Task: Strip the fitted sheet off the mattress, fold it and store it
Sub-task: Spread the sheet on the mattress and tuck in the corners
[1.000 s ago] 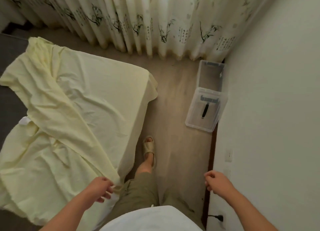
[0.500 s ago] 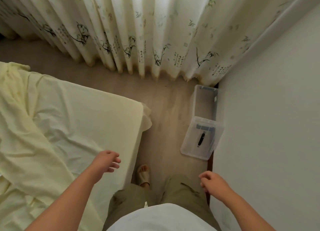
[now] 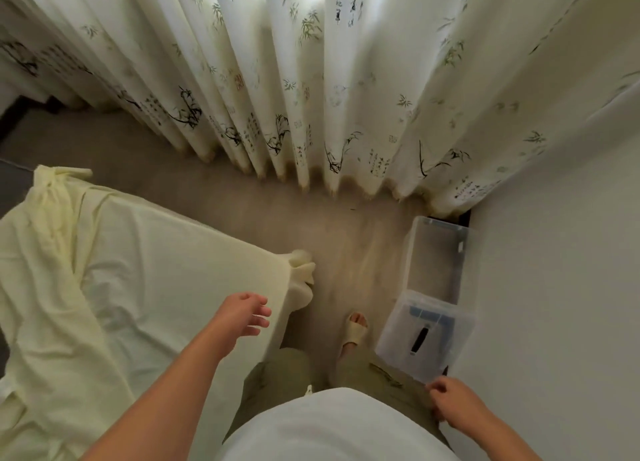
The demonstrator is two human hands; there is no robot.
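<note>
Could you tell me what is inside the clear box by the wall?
The clear box looks empty; only its bare bottom shows. A clear lid with a black handle overlaps its near end, hiding that part.

White top (image 3: 332,426), olive trousers (image 3: 277,377), beige sandal (image 3: 355,332)

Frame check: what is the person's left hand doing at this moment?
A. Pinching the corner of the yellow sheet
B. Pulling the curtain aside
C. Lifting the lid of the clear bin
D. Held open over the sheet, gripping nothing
D: the left hand is over the yellow sheet with its fingers spread and nothing between them, well apart from the clear bin and the curtain.
</note>
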